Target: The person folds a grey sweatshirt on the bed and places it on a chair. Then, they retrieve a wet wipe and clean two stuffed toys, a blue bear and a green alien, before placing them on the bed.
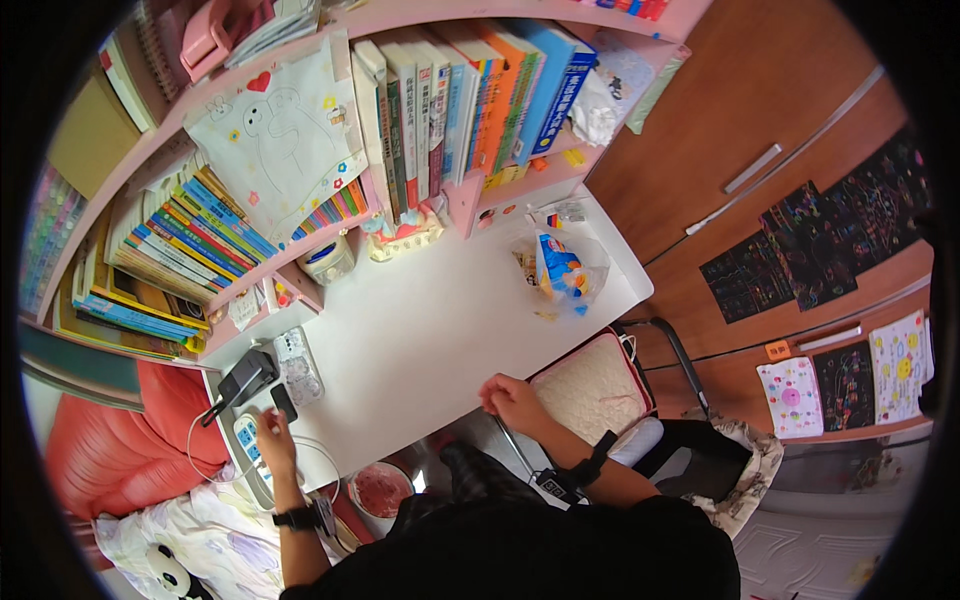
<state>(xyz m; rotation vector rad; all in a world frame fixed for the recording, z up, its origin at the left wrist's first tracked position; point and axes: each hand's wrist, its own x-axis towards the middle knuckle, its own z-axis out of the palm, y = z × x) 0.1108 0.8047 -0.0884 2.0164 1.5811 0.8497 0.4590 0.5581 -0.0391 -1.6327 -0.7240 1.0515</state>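
My left hand [275, 447] is at the desk's left end, over a white power strip [247, 440] with blue sockets. Its fingers are bunched together, and whatever lies between them is too small to make out. Just beyond the fingertips is a small black rectangular object [284, 403]. A black device [248, 377] and a pale patterned case [298, 366] lie farther back, and a white cable [322, 446] loops beside the wrist. Above the desk's front edge, my right hand [514, 402] has its fingers curled in, with nothing visible in them.
On the white desk [420, 330] a clear plastic bag [567, 266] with a blue packet sits at the back right. Bookshelves [462, 205] rise behind. A cushioned chair [592, 388] stands at the right front, near a brown wardrobe [720, 130]. At left is a red seat [150, 430].
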